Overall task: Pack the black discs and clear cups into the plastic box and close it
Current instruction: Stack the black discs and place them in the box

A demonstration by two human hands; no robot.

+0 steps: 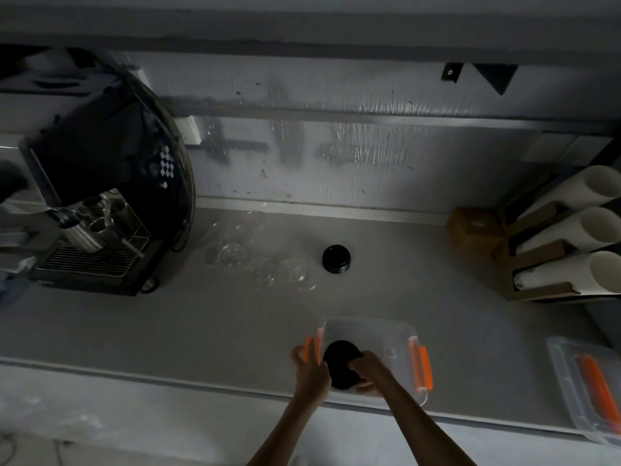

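Note:
A clear plastic box (379, 331) with orange latches stands open at the counter's near edge. Inside its left half sits a stack of black discs (341, 359). My right hand (364, 371) grips that stack from the right side. My left hand (311, 366) holds the box's left wall by the orange latch. Another stack of black discs (336, 259) stands farther back at the counter's middle. Several clear cups (258, 260) lie and stand to its left, hard to make out in the dim light.
An espresso machine (100, 203) fills the left of the counter. Paper-cup tubes in a cardboard holder (571, 240) stand at the right, with a brown box (473, 230) beside them. The box's lid (591, 388), with orange latches, lies at the right near edge.

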